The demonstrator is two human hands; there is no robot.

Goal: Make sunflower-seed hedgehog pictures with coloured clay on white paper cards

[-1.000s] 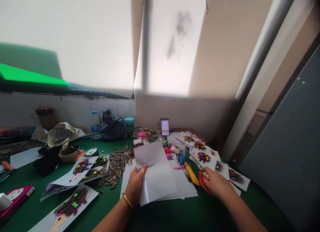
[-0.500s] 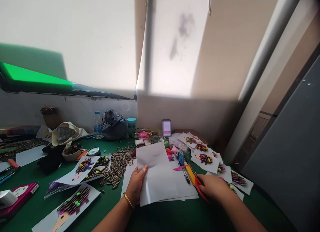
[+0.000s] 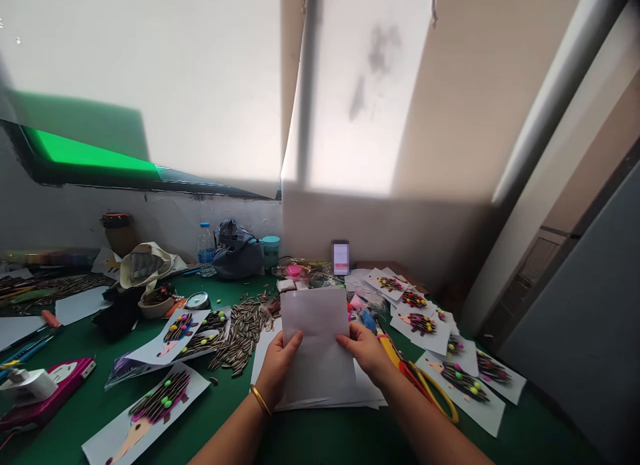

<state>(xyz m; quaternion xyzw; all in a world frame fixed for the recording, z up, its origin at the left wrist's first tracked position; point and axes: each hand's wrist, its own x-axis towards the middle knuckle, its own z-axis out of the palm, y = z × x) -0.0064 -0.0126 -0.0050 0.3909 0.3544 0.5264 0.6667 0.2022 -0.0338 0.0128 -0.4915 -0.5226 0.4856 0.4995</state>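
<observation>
A plain white paper (image 3: 319,345) is held upright between both hands over other white sheets (image 3: 367,388) on the green table. My left hand (image 3: 281,361) grips its left edge, thumb on the front. On its right edge my right hand (image 3: 367,348) pinches the paper, the thumb in front. Yellow and red scissors (image 3: 425,378) lie beside my right forearm, which partly covers them. To the left of the sheets is a heap of striped seeds (image 3: 240,338).
Hedgehog pictures made with seeds (image 3: 420,323) lie at the right, and another (image 3: 150,411) at the left. Behind stand a phone (image 3: 341,258), a dark bag (image 3: 239,255), a bottle (image 3: 205,251) and a teal-lidded jar (image 3: 271,251). A magenta device (image 3: 60,391) sits far left.
My right hand has let go of the scissors and moved left onto the paper's right edge. The paper is now straighter, between both hands. The view has shifted slightly.
</observation>
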